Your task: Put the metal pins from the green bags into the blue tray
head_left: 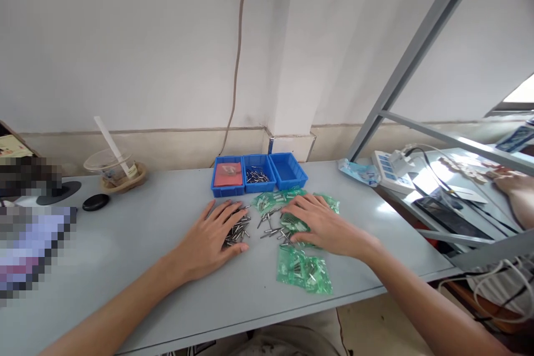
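My left hand (pixel 217 236) lies over a pile of small metal pins (pixel 240 228), its fingers spread along the far side and the thumb apart. Across a narrow gap, my right hand (pixel 317 225) rests with fingers apart over green plastic bags (pixel 329 203) and a few loose pins (pixel 271 228). What lies under its palm is hidden. Closer to the table's front edge are more green bags (pixel 304 270) with small metal parts inside. Behind my hands stand three blue bins: the left bin (pixel 227 191) has a pink packet (pixel 227 178), the middle bin (pixel 259 186) some pins, the right bin (pixel 287 169) nothing visible.
On the left are a plastic cup (pixel 110 169) with a straw, a black round object (pixel 95 202) and a blurred person. A power strip (pixel 390 172) and blue wrapper (pixel 359 171) lie right. Beyond the metal frame (pixel 417 50), another person's hand (pixel 511 183) touches small parts.
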The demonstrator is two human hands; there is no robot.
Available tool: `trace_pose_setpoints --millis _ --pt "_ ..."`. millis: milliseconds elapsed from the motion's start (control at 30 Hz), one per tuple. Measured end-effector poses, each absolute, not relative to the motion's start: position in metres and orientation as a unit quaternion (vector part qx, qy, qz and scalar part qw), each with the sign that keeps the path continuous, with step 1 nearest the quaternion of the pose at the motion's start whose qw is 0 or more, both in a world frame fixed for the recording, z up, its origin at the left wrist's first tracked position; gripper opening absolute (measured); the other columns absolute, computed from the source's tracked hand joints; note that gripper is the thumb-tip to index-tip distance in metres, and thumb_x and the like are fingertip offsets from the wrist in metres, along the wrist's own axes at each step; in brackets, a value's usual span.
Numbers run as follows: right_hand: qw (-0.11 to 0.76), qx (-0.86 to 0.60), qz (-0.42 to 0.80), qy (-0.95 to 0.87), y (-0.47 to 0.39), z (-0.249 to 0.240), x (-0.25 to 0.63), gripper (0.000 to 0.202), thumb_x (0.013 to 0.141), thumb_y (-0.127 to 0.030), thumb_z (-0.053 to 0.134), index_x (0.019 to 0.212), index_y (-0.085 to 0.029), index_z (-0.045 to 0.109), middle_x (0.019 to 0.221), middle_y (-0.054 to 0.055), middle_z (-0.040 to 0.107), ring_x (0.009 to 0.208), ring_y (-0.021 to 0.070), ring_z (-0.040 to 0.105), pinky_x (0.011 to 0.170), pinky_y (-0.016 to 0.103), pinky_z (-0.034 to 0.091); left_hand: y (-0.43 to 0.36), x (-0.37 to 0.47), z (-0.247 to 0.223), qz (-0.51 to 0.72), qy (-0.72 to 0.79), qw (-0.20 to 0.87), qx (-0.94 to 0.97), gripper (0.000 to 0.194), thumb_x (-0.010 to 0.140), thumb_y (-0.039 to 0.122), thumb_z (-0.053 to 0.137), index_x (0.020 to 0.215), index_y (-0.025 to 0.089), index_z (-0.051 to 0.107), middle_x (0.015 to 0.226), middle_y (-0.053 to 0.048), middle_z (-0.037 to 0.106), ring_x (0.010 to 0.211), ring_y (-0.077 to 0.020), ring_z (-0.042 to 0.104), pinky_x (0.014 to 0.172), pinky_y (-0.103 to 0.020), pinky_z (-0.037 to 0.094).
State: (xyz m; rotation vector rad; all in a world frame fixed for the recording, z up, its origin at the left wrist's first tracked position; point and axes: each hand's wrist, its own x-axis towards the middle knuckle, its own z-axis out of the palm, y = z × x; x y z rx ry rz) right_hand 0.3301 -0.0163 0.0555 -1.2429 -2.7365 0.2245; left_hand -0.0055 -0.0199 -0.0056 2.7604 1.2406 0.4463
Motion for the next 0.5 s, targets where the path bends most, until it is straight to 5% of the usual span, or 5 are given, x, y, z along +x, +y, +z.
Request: trace_pose_setpoints --millis 233,500 --pt "0.086 -0.409 0.017 -0.908 -0.008 0.051 0.301 0.032 0.101 -0.049 0.063 0.119 -0.021 0.065 0.118 0.009 0.064 0.108 0.0311 0.055 0.095 0.046 0.043 -0.020 -0.005 -0.006 0.135 0.399 0.018 0.907 0.074 0.102 0.069 0.048 0.164 0.032 0.032 0.167 -0.005 0.039 0.153 -0.0325 0.036 0.128 -0.061 0.022" --pt "0.027 -0.406 0.091 -0.909 -0.001 0.072 0.327 0.050 0.091 -0.055 0.072 0.131 -0.026 0.063 0.116 0.009 0.068 0.108 0.0341 0.059 0.096 0.049 0.041 -0.021 -0.004 -0.010 0.156 0.413 -0.017 0.897 0.074 0.101 0.071 0.049 0.162 0.031 0.038 0.165 -0.007 0.041 0.150 -0.0340 0.039 0.126 -0.061 0.026"
